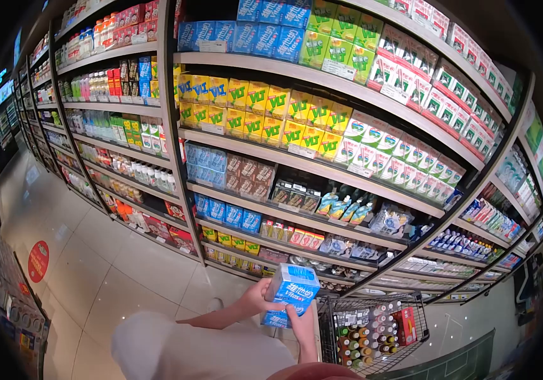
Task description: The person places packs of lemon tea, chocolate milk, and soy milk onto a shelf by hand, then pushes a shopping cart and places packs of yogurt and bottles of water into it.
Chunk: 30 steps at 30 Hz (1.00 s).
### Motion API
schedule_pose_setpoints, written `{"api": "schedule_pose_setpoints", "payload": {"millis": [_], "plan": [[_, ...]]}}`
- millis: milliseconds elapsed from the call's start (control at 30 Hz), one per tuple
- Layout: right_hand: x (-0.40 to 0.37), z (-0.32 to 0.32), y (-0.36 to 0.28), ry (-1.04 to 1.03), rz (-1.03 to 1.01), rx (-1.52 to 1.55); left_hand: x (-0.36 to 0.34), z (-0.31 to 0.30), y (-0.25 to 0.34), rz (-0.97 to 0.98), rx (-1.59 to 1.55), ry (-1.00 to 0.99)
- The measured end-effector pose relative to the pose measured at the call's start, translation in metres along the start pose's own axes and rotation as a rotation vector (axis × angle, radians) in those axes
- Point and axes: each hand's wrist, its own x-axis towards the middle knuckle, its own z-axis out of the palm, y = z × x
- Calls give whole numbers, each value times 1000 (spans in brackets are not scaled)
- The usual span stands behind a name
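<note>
Near the bottom centre, a blue and white Vitasoy pack (293,288) is held between both hands, above the floor and in front of the lowest shelves. My left hand (257,296) grips its left side. My right hand (300,322) holds the pack from below and to the right, with the thumb on its front. Part of the fingers on each hand is hidden by the pack. Just to the right stands a wire shopping cart (419,315) with several bottles and a red box in it.
Long shelves (322,166) of boxed drinks curve across the view, with yellow VLT packs (237,95) and blue packs (271,38). Tiled floor (126,278) with a round red sticker (38,261) lies to the left. Another display (15,297) stands at the left edge.
</note>
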Motion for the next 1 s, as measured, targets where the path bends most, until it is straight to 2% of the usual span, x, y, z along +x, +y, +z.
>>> {"api": "schedule_pose_setpoints", "payload": {"millis": [100,167,233,300,367,500,533,600,667,733,767,867,967,1000], "plan": [[15,18,-19,-165,6,55,0,-26,4,52,-51,90],[35,28,-35,-252,-49,-55,0,-48,17,45,-72,163],[62,48,-42,-305,-111,-155,5,-74,36,137,-160,180],[86,75,-52,-263,-97,-33,17,-100,68,235,-251,219],[98,126,-109,-166,92,313,33,-130,102,366,-258,219],[169,207,-181,-119,-348,259,52,-182,211,680,-114,113],[188,222,-196,-106,-447,228,57,-195,238,725,17,111],[225,247,-232,-67,-652,179,67,-213,293,873,217,199],[250,271,-278,14,-835,141,83,-227,341,1109,393,392],[262,293,-340,121,-991,53,103,-235,386,1257,271,336],[267,302,-368,180,-1060,-9,109,-234,407,1245,47,176],[292,314,-431,172,-1221,-137,126,-247,463,1368,-46,126],[316,320,-478,143,-1351,-243,142,-260,500,1441,89,244],[326,319,-494,78,-1367,-259,149,-266,506,1479,109,248]]}}
